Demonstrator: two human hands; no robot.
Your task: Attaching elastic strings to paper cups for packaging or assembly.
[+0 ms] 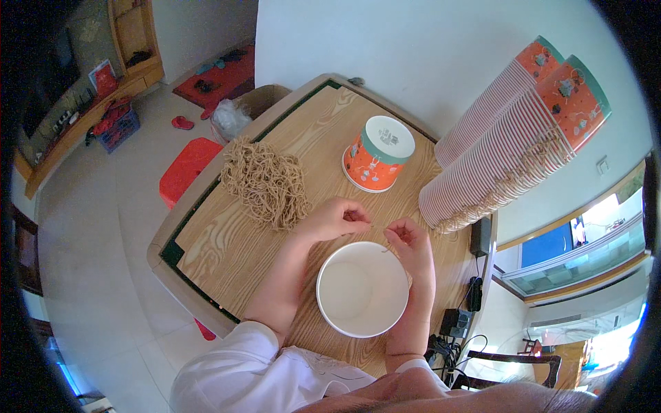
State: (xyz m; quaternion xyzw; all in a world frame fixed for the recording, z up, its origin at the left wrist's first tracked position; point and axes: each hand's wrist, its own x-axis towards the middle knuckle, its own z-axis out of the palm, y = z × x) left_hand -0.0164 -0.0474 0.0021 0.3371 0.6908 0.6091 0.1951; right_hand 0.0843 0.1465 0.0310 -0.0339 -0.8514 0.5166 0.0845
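My left hand [344, 219] and my right hand [409, 242] are close together just beyond the rim of a white paper bucket [361, 292], which stands mouth up in front of me. The thumb and finger of my right hand pinch a thin tan cord [385, 250], and a short bit of it shows below the fingertips. The fingers of my left hand are pinched too, but what they hold is too small to make out. Left of my hands lies a tangled heap of tan cord [265, 182].
Beyond my hands an orange and green paper bucket [375, 162] stands upside down. Two tall stacks of nested buckets [482, 155] lean at the right, with cord strands [516, 182] along one. Black cables [447, 344] lie by the right edge. A red stool [189, 165] stands left of the table.
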